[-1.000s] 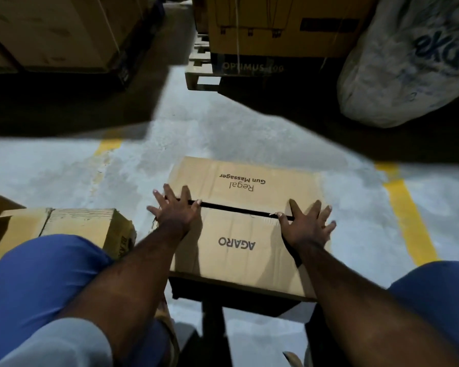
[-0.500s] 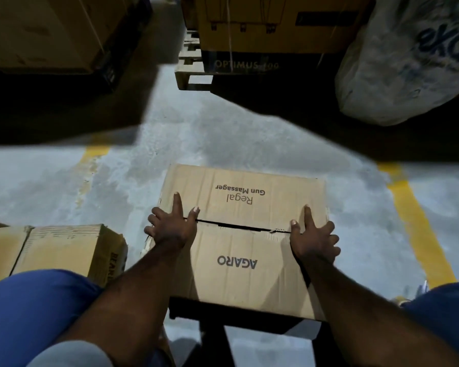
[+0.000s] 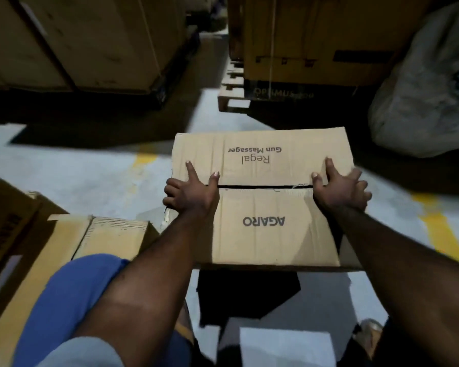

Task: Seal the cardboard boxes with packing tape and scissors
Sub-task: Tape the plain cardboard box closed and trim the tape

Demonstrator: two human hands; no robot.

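Note:
A brown cardboard box (image 3: pixel 263 229) printed "AGARO" and "Regal Gun Massager" is in front of me, its two top flaps folded down with a thin dark seam (image 3: pixel 263 186) between them. My left hand (image 3: pixel 191 194) grips the box's left edge at the seam, with index finger and thumb on the far flap and the other fingers curled over the side. At the right end of the seam my right hand (image 3: pixel 339 189) grips the box the same way. The box looks raised off the floor, with a dark shadow beneath it. No tape or scissors are in view.
Two other cardboard boxes (image 3: pixel 112 234) (image 3: pixel 8 229) sit at my left, beside my blue-clad knee (image 3: pixel 72 300). Large stacked cartons (image 3: pixel 90 41) and a carton on a wooden pallet (image 3: pixel 316 41) stand at the back, a white sack (image 3: pixel 421 102) at right. A yellow line (image 3: pixel 440 234) marks the grey floor.
The flaps closed from a wide gap to a thin seam. Both hands shifted outward to the box's side edges, and the box rose nearer to the camera.

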